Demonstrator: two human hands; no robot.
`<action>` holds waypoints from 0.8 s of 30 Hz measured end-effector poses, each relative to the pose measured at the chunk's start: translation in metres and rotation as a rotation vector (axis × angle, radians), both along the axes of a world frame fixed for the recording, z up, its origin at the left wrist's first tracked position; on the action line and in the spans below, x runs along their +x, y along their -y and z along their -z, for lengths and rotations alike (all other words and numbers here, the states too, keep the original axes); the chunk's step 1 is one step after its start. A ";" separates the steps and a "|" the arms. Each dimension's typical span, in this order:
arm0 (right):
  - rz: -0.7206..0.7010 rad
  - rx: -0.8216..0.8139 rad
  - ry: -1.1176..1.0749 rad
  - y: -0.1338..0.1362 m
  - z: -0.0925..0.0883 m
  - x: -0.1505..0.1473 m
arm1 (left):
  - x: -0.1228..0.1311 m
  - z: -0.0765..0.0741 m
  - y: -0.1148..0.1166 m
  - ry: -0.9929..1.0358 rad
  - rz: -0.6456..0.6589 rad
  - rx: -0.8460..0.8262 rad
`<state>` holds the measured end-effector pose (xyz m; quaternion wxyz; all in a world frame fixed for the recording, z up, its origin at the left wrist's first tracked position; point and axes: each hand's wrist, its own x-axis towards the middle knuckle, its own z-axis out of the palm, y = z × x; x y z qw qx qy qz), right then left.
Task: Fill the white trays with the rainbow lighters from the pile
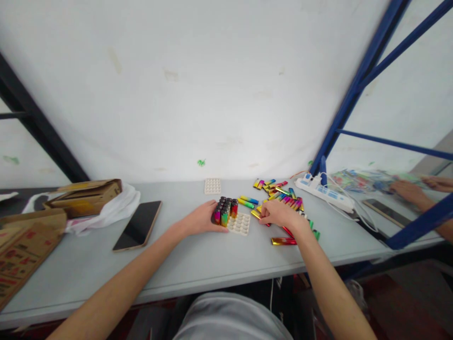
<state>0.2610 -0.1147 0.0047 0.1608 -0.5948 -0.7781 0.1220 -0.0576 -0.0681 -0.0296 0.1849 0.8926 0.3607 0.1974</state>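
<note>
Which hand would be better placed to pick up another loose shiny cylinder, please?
Probably the right hand: it is among the loose shiny cylinders, while the left hand is at the upright cylinders on the pale tray.

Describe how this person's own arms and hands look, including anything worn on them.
The left hand and right hand are gloveless. Both forearms are bare, with no sleeve, watch or bracelet in view. Light grey clothing shows at the bottom edge. Small rings can't be ruled out.
</note>
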 end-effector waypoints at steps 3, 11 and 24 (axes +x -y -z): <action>-0.064 -0.105 0.100 -0.004 0.002 -0.006 | 0.000 0.000 0.001 0.004 0.010 -0.007; -0.092 0.016 -0.132 0.003 -0.008 0.010 | 0.001 -0.003 0.002 -0.029 -0.016 -0.017; -0.156 -0.077 -1.057 0.003 -0.014 -0.037 | 0.001 -0.001 0.000 0.009 0.004 -0.016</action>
